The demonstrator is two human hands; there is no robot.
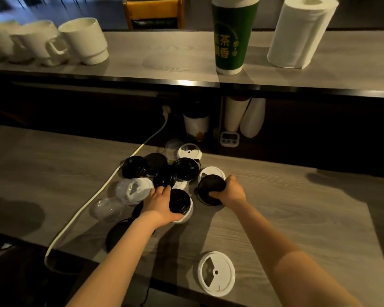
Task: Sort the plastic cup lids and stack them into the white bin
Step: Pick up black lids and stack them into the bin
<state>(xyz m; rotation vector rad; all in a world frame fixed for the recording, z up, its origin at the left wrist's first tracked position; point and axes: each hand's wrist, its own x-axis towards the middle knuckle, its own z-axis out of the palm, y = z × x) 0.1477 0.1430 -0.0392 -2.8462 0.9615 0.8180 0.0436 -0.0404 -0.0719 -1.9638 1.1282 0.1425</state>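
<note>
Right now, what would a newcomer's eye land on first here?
Two hands in a scatter of black and white plastic cup lids on the grey counter: the left hand grips one black lid, the right hand a second black lid. A white round plastic lid lies near its front edge.

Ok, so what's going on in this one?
A person is sorting a pile of cup lids on a wood-grain counter. The left hand grips a black lid lying over a white one, and the right hand grips another black lid. The pile mixes black, white and clear lids; one white lid sits alone near the front edge. No white bin is in view.
</note>
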